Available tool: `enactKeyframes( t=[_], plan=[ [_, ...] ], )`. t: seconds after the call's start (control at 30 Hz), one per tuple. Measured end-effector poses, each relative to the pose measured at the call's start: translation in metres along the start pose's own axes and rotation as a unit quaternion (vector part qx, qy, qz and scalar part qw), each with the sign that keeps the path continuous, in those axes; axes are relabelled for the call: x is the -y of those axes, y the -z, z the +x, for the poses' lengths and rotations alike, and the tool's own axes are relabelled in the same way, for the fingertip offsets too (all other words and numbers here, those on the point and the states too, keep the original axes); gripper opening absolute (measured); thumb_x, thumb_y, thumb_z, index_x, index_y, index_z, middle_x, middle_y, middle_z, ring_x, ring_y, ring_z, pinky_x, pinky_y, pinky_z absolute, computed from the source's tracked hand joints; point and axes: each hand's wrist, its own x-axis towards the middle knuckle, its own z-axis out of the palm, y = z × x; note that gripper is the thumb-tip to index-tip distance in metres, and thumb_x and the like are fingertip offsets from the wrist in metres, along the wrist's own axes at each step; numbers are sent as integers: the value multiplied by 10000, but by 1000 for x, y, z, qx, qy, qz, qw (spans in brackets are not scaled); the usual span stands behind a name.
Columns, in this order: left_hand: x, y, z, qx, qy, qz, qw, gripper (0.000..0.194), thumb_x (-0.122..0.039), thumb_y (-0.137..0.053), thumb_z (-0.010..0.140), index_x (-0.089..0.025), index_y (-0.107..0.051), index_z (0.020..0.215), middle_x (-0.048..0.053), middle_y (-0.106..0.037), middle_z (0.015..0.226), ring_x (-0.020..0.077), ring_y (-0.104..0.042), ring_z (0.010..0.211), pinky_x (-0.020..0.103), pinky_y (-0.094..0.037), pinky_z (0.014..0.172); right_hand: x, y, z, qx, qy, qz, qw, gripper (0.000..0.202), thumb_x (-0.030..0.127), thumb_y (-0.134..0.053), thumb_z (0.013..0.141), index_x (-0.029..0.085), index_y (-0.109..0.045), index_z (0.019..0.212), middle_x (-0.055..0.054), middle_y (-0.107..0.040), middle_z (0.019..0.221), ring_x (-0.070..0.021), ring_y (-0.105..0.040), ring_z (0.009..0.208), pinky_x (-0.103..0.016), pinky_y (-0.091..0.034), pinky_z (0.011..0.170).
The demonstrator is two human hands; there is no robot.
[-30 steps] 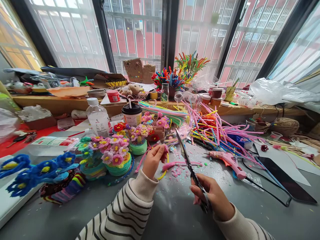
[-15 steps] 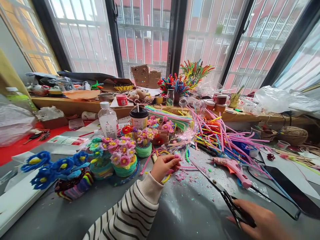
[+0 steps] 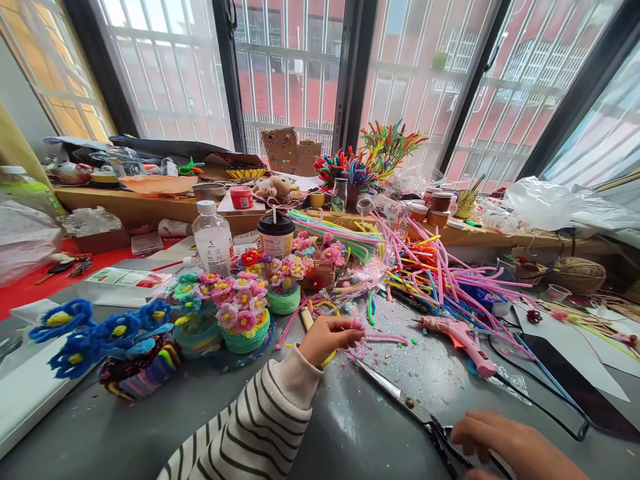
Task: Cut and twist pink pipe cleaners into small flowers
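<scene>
My left hand is closed in a pinch on a small fuzzy pink pipe cleaner piece, held above the table. Scissors with black handles lie on the grey tabletop, their blades together and pointing toward my left hand. Over the scissor handles, my right hand is slightly blurred, its fingers loosely bent and apart, no longer wrapped round the handles. Pink fuzz and glitter lie scattered beyond the blades, beside a pink pipe cleaner.
A pink glue gun and a phone lie on the right. Several pipe cleaner flower pots, including blue flowers and pink flowers, stand at left. Behind are a bottle, a lidded cup and loose pipe cleaners.
The scissors have come down onto the table, shifted left and toward me, with the blades closed. My right hand has loosened from their handles. My left hand keeps its pinch.
</scene>
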Motion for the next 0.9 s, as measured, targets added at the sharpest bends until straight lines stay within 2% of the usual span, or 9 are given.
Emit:
enactKeyframes(
  t=[0.03, 0.07, 0.17, 0.23, 0.33, 0.43, 0.57, 0.73, 0.9],
  plan=[
    [1, 1, 0, 5, 0, 17, 1000, 271, -344, -698, 454, -101, -633, 553, -7, -533, 450, 67, -450, 442, 203, -336, 460, 4, 3, 9, 32, 26, 23, 999, 74, 296, -534, 697, 258, -590, 728, 9, -603, 668, -97, -561, 569, -151, -454, 522],
    [1, 1, 0, 12, 1, 38, 999, 274, -350, -688, 470, -98, -633, 561, -11, -526, 447, 65, -444, 445, 202, -332, 464, 9, 5, 21, 12, 36, 32, 999, 109, 281, -479, 745, 243, -579, 767, -8, -593, 688, -108, -561, 618, -176, -459, 566],
    [0, 2, -1, 32, -2, 98, 995, 273, -361, -662, 511, -92, -620, 537, -27, -493, 419, 56, -415, 426, 198, -315, 451, 20, 4, 68, -114, 86, 35, 989, 205, 279, -484, 748, 225, -539, 938, -61, -550, 906, -164, -516, 868, -281, -429, 757],
    [0, 3, -1, 46, -6, 116, 992, 270, -360, -652, 526, -94, -606, 508, -33, -477, 416, 54, -410, 420, 198, -317, 446, 26, 0, 98, -161, 121, 38, 979, 297, 278, -507, 731, 231, -501, 1025, -77, -494, 1014, -191, -453, 973, -330, -394, 818],
    [1, 4, -1, 79, -1, 117, 990, 265, -358, -647, 532, -99, -600, 502, -32, -488, 451, 60, -432, 429, 199, -340, 448, 32, -6, 123, -153, 180, 40, 971, 377, 229, -518, 708, 240, -464, 1081, -78, -426, 1115, -207, -387, 1046, -380, -343, 876],
    [3, 3, -2, 124, 17, 123, 984, 251, -348, -653, 527, -101, -608, 519, -33, -496, 457, 56, -435, 416, 195, -350, 435, 35, -10, 122, -128, 197, 56, 970, 369, 184, -519, 685, 241, -485, 1048, -70, -391, 1160, -208, -362, 1071, -384, -328, 892],
    [4, 2, -4, 176, 34, 141, 974, 238, -336, -658, 527, -102, -626, 557, -37, -500, 453, 49, -429, 399, 189, -352, 423, 33, -12, 110, -127, 198, 68, 970, 281, 201, -530, 694, 233, -526, 973, -76, -395, 1160, -210, -365, 1070, -381, -337, 884],
    [5, 3, -5, 196, 29, 163, 967, 224, -329, -654, 542, -108, -615, 535, -44, -495, 440, 35, -415, 397, 183, -358, 455, 29, -13, 108, -135, 218, 74, 964, 116, 215, -528, 716, 220, -569, 824, -65, -443, 1111, -192, -398, 1030, -364, -349, 863],
    [5, 4, -3, 209, 32, 172, 962, 244, -347, -653, 538, -109, -602, 524, -41, -490, 473, 39, -422, 418, 169, -337, 427, 28, -14, 109, -118, 211, 96, 966, 117, 209, -541, 706, 210, -564, 820, -67, -449, 1107, -184, -401, 1033, -364, -323, 888]
  ],
)
